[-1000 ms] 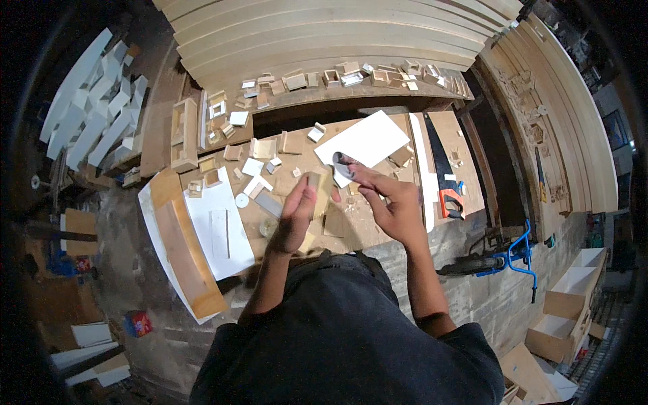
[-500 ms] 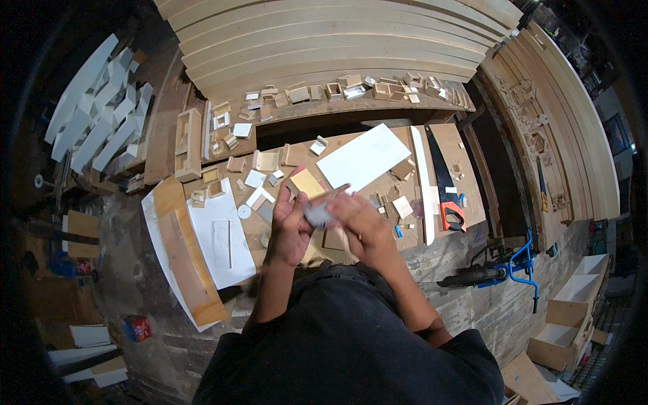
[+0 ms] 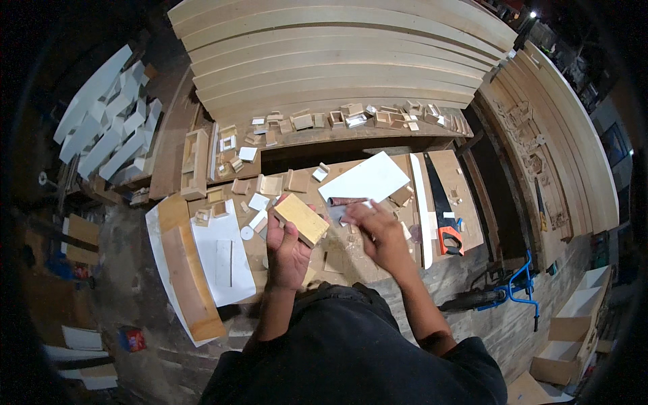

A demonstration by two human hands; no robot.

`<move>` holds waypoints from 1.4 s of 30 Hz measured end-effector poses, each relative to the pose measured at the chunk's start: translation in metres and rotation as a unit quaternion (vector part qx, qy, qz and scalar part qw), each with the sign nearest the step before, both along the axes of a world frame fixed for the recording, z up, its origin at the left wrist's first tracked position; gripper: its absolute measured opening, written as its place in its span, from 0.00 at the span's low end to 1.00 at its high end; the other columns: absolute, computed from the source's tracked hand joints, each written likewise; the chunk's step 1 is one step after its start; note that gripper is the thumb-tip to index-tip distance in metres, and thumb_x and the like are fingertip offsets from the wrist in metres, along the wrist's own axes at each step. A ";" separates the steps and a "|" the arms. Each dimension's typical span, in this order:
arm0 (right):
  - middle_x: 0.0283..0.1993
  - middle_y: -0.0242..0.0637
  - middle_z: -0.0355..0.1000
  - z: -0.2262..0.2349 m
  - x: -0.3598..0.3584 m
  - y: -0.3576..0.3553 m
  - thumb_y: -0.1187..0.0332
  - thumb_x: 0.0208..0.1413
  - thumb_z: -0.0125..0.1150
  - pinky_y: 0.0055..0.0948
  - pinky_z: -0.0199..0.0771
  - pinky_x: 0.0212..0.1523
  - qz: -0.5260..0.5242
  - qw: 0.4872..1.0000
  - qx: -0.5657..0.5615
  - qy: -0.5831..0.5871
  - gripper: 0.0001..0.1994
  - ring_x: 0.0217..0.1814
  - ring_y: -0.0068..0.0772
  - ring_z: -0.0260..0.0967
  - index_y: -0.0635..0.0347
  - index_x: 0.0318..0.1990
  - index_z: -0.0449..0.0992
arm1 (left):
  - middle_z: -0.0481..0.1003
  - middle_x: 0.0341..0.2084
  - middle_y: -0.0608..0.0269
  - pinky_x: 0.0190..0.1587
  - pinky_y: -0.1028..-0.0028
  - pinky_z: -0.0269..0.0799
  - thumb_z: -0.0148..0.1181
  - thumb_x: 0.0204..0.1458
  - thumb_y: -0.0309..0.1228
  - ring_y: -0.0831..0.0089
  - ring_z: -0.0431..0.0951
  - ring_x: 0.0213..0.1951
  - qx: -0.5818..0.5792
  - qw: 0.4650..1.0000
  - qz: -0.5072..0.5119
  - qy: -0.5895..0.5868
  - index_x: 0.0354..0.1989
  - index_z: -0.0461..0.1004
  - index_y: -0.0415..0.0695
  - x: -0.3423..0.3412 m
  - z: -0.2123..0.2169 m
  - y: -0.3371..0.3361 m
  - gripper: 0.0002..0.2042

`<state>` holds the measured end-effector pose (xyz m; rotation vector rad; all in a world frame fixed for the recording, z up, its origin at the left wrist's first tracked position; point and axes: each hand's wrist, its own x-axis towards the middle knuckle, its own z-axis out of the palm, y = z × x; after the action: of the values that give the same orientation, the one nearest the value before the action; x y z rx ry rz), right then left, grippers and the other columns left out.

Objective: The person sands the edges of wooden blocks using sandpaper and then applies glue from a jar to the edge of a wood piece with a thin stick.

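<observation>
A small pale-yellow wooden block point(image 3: 302, 219) rests in my left hand point(image 3: 289, 253), gripped between the thumb and fingers, its broad face turned up. To the right, my right hand point(image 3: 383, 233) has its fingers bent at the edge of a grey sheet of sandpaper point(image 3: 337, 213) with a curled reddish-brown edge. Slight blur softens those fingertips. The sandpaper lies between the block and my right hand, over the workbench point(image 3: 364, 270). Beyond it is a white rectangular board point(image 3: 368, 177).
Several small wooden box pieces point(image 3: 270, 184) stand beyond my left hand. A handsaw with an orange handle point(image 3: 450, 241) lies right of a long white strip point(image 3: 421, 216). White sheets and a wooden plank point(image 3: 191, 270) are at left. Tall stacked boards point(image 3: 337, 61) rise behind.
My hands have moved apart. The block now shows fully in my left hand, and the right hand with the sandpaper has come away from it to the right.
</observation>
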<state>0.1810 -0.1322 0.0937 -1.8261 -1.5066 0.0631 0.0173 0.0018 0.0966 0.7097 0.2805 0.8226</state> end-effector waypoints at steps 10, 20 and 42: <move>0.52 0.47 0.79 0.053 -0.068 0.004 0.87 0.46 0.61 0.45 0.74 0.63 0.044 0.982 0.186 -0.001 0.23 0.60 0.51 0.76 0.62 0.52 0.81 | 0.70 0.56 0.37 0.61 0.56 0.73 0.66 0.57 0.25 0.53 0.74 0.60 0.126 0.987 0.042 -0.089 0.63 0.56 0.45 -0.012 0.000 0.011 0.28; 0.48 0.46 0.81 0.006 -0.105 0.002 0.83 0.53 0.61 0.36 0.77 0.55 0.078 0.985 0.038 0.151 0.16 0.50 0.46 0.80 0.60 0.49 0.82 | 0.68 0.57 0.41 0.61 0.53 0.72 0.65 0.57 0.25 0.49 0.72 0.60 0.068 0.982 0.154 -0.088 0.62 0.56 0.46 -0.039 0.019 0.018 0.28; 0.55 0.50 0.79 0.026 -0.162 0.019 0.85 0.58 0.55 0.25 0.74 0.54 -0.076 0.925 0.156 0.339 0.17 0.53 0.32 0.79 0.70 0.55 0.78 | 0.69 0.51 0.50 0.61 0.62 0.72 0.76 0.47 0.28 0.63 0.73 0.55 0.229 0.921 0.305 0.080 0.56 0.59 0.36 -0.097 -0.013 0.021 0.33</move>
<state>0.0191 -0.1130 0.1193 -1.4419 -0.8299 0.3262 -0.0799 0.0228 0.0835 1.1602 0.4776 1.4562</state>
